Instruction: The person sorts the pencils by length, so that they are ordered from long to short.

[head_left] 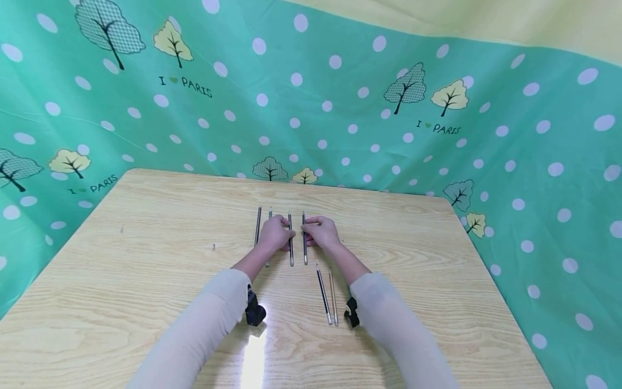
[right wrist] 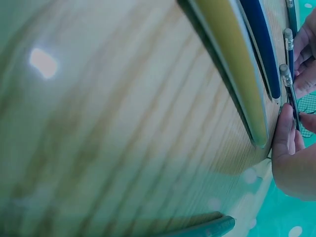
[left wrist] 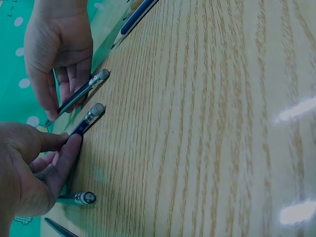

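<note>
Over the middle of the table, my left hand [head_left: 276, 233] pinches a dark blue pencil [head_left: 291, 253] between thumb and fingers. Its eraser end points toward me, as the left wrist view shows with the pencil's ferrule [left wrist: 91, 116]. Just to the right, my right hand [head_left: 322, 231] pinches a dark green pencil [head_left: 304, 249], roughly parallel to the blue one with a narrow gap between them. A green pencil [head_left: 270, 212] lies beside the left hand, partly hidden by it. Further left is a dark pencil [head_left: 258, 224], its lower end behind the wrist.
Nearer me, a second blue pencil [head_left: 323, 294] and a yellow pencil [head_left: 332, 297] lie side by side, close to the right forearm. A tiny dark bit [head_left: 214, 247] sits on the wooden table [head_left: 146, 281]. A green dotted cloth [head_left: 330, 124] hangs behind the table.
</note>
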`<state>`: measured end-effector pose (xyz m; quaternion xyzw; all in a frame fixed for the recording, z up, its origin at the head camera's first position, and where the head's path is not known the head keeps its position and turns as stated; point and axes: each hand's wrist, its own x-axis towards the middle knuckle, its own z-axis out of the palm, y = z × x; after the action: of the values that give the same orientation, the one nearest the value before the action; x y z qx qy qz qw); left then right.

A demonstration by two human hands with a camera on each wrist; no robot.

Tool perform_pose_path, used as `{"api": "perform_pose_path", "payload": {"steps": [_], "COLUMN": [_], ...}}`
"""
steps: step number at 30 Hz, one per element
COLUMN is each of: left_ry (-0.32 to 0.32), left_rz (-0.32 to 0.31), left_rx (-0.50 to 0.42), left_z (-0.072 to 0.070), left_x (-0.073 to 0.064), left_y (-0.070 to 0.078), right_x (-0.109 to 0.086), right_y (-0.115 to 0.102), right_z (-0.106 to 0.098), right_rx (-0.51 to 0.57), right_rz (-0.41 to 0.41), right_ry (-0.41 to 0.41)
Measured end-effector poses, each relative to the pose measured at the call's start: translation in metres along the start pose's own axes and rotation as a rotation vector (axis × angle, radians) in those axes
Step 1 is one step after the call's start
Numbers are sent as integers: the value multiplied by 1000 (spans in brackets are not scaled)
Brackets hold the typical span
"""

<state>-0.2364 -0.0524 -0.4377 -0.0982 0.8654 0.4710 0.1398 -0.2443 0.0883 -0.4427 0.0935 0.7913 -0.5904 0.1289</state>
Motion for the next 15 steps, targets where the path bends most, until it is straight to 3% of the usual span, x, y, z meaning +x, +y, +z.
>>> {"api": "perform_pose_path", "payload": {"steps": [15], "left_ry": [12], "left_rz": [-7], "left_rx": [20], "left_z": [2], "left_x": [0], "left_y": [1], "right_x": [-1], "right_y": [-1], "right_z": [5], "right_rx": [-116], "right_rz": [-44], "right_ry": [35]}}
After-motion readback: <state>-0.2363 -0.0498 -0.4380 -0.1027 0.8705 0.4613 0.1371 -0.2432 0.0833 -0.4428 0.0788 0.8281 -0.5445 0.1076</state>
